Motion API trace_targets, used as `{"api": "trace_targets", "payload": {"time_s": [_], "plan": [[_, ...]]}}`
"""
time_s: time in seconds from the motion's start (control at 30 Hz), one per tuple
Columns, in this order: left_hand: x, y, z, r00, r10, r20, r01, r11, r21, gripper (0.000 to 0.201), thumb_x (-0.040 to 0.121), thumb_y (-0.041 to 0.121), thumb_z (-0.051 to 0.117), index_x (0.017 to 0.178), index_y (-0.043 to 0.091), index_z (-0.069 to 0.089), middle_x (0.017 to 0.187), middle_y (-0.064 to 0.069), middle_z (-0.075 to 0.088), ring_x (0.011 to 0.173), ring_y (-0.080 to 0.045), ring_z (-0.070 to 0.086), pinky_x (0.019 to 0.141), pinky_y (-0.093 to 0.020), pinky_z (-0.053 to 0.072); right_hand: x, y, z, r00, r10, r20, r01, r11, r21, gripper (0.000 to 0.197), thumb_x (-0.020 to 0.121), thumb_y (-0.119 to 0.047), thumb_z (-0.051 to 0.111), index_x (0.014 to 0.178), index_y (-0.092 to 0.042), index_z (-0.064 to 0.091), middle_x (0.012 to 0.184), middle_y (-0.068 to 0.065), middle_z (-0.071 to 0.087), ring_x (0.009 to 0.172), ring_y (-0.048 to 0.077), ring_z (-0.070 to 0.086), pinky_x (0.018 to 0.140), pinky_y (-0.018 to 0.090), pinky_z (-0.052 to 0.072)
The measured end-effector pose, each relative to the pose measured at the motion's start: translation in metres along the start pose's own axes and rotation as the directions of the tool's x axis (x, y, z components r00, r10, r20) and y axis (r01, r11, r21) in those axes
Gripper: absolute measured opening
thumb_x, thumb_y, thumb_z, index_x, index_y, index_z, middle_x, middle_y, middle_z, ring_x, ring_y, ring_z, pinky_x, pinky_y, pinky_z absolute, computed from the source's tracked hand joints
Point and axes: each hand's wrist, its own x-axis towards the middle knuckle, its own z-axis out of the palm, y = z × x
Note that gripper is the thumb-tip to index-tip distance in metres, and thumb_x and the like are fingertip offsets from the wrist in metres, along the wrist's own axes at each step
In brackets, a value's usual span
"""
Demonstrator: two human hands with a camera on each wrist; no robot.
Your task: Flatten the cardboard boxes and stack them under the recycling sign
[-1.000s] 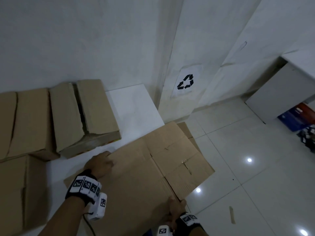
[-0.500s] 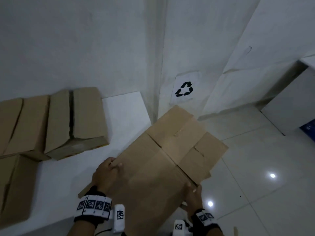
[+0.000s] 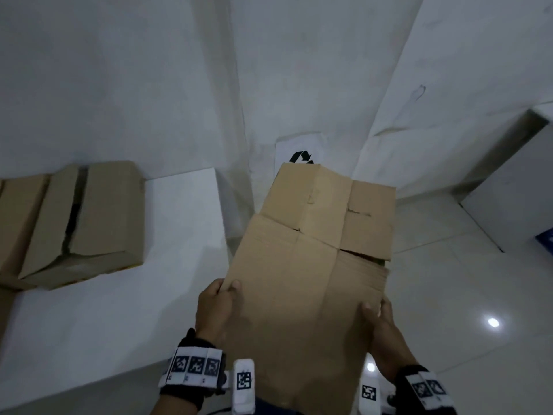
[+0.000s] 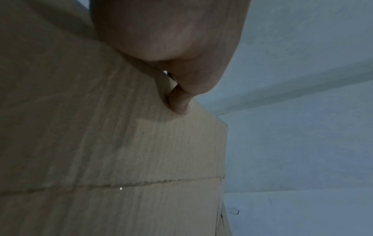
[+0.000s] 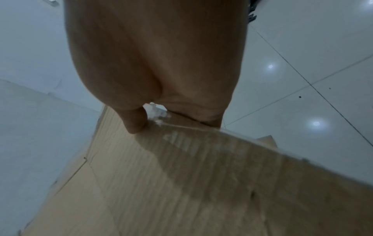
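I hold a flattened brown cardboard box (image 3: 302,283) in the air, off the white table. My left hand (image 3: 223,298) grips its left edge, thumb on top. My right hand (image 3: 375,313) grips its right edge. The box's far flaps point at the wall and cover the lower part of the black recycling sign (image 3: 300,157). In the left wrist view my left hand (image 4: 177,102) pinches the cardboard (image 4: 101,143). In the right wrist view my right hand (image 5: 145,121) holds the cardboard (image 5: 181,183) above the tiled floor.
Unflattened cardboard boxes (image 3: 89,217) lie on the white table (image 3: 167,235) at the left. The glossy tiled floor (image 3: 463,295) spreads out to the right. A white cabinet (image 3: 514,181) stands at the far right against the wall.
Both hands have lifted the flattened box off the table and swung it right, towards the recycling sign. Its far end now covers part of the sign.
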Motion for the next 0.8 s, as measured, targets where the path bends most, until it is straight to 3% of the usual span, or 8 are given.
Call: {"api": "trace_targets", "payload": {"time_s": [0.17, 0.3, 0.37, 0.43, 0.5, 0.6, 0.7, 0.8], "plan": [[0.026, -0.001, 0.061, 0.99, -0.122, 0.077, 0.126, 0.991, -0.044, 0.014, 0.094, 0.025, 0.059, 0.083, 0.019, 0.066, 0.089, 0.001, 0.063, 0.089, -0.026, 0.057, 0.088, -0.045, 0.049, 0.041, -0.031, -0.039, 0.999, 0.026, -0.027, -0.027, 0.999, -0.044, 0.042, 0.098, -0.03, 0.051, 0.135, -0.043, 0.037, 0.125, 0.002, 0.057, 0.109, 0.031, 0.058, 0.088, 0.055, 0.052], [0.058, -0.008, 0.127, 0.961, -0.247, 0.121, 0.244, 0.969, 0.041, 0.023, 0.099, 0.02, 0.05, 0.076, 0.018, 0.052, 0.085, -0.003, 0.051, 0.081, -0.022, 0.048, 0.084, -0.037, 0.041, 0.083, -0.044, -0.079, 0.977, 0.16, -0.14, -0.169, 0.984, -0.054, 0.044, 0.099, -0.022, 0.051, 0.136, -0.04, 0.037, 0.131, 0.01, 0.054, 0.112, 0.035, 0.056, 0.093, 0.057, 0.049], [0.067, -0.007, 0.154, 0.943, -0.299, 0.145, 0.287, 0.953, 0.094, 0.014, 0.099, 0.018, 0.047, 0.096, 0.011, 0.058, 0.104, -0.01, 0.055, 0.089, -0.026, 0.05, 0.084, -0.036, 0.041, 0.1, -0.048, -0.096, 0.957, 0.217, -0.191, -0.237, 0.968, -0.086, 0.046, 0.097, -0.023, 0.053, 0.136, -0.042, 0.037, 0.135, 0.011, 0.051, 0.113, 0.036, 0.054, 0.093, 0.057, 0.049], [0.077, -0.005, 0.179, 0.924, -0.348, 0.159, 0.322, 0.932, 0.167, 0.039, 0.098, 0.02, 0.045, 0.124, -0.006, 0.054, 0.126, -0.024, 0.056, 0.104, -0.037, 0.055, 0.09, -0.04, 0.047, 0.116, -0.052, -0.108, 0.935, 0.269, -0.231, -0.303, 0.945, -0.125, 0.047, 0.097, -0.022, 0.053, 0.137, -0.041, 0.037, 0.133, 0.009, 0.053, 0.111, 0.035, 0.055, 0.092, 0.056, 0.05], [0.083, -0.003, 0.196, 0.909, -0.388, 0.153, 0.351, 0.909, 0.225, 0.051, 0.097, 0.022, 0.043, 0.134, -0.013, 0.042, 0.135, -0.029, 0.049, 0.116, -0.042, 0.054, 0.095, -0.042, 0.047, 0.131, -0.056, -0.112, 0.916, 0.309, -0.255, -0.349, 0.928, -0.132, 0.047, 0.098, -0.017, 0.05, 0.138, -0.038, 0.037, 0.125, 0.009, 0.058, 0.105, 0.036, 0.057, 0.089, 0.053, 0.051], [0.094, -0.011, 0.222, 0.899, -0.409, 0.156, 0.362, 0.895, 0.26, 0.04, 0.099, 0.018, 0.042, 0.116, -0.016, 0.055, 0.122, -0.031, 0.057, 0.098, -0.039, 0.058, 0.078, -0.034, 0.046, 0.165, -0.062, -0.116, 0.9, 0.361, -0.244, -0.406, 0.898, -0.168, 0.051, 0.099, -0.011, 0.047, 0.143, -0.032, 0.034, 0.126, 0.011, 0.056, 0.108, 0.039, 0.056, 0.09, 0.057, 0.051], [0.105, -0.031, 0.247, 0.909, -0.407, 0.088, 0.37, 0.887, 0.277, 0.021, 0.099, 0.014, 0.039, 0.086, 0.007, 0.054, 0.096, -0.014, 0.056, 0.067, -0.019, 0.046, 0.06, -0.028, 0.034, 0.215, -0.064, -0.117, 0.89, 0.404, -0.212, -0.449, 0.858, -0.25, 0.053, 0.099, -0.007, 0.044, 0.146, -0.028, 0.032, 0.123, 0.012, 0.052, 0.106, 0.039, 0.055, 0.086, 0.056, 0.052], [0.123, -0.068, 0.275, 0.898, -0.439, 0.018, 0.42, 0.869, 0.26, 0.019, 0.101, 0.014, 0.039, 0.084, 0.016, 0.048, 0.089, -0.007, 0.049, 0.067, -0.019, 0.044, 0.063, -0.029, 0.033, 0.276, -0.054, -0.113, 0.886, 0.434, -0.163, -0.462, 0.806, -0.369, 0.046, 0.1, -0.008, 0.043, 0.141, -0.027, 0.037, 0.109, 0.008, 0.056, 0.093, 0.033, 0.056, 0.073, 0.048, 0.051]]}}
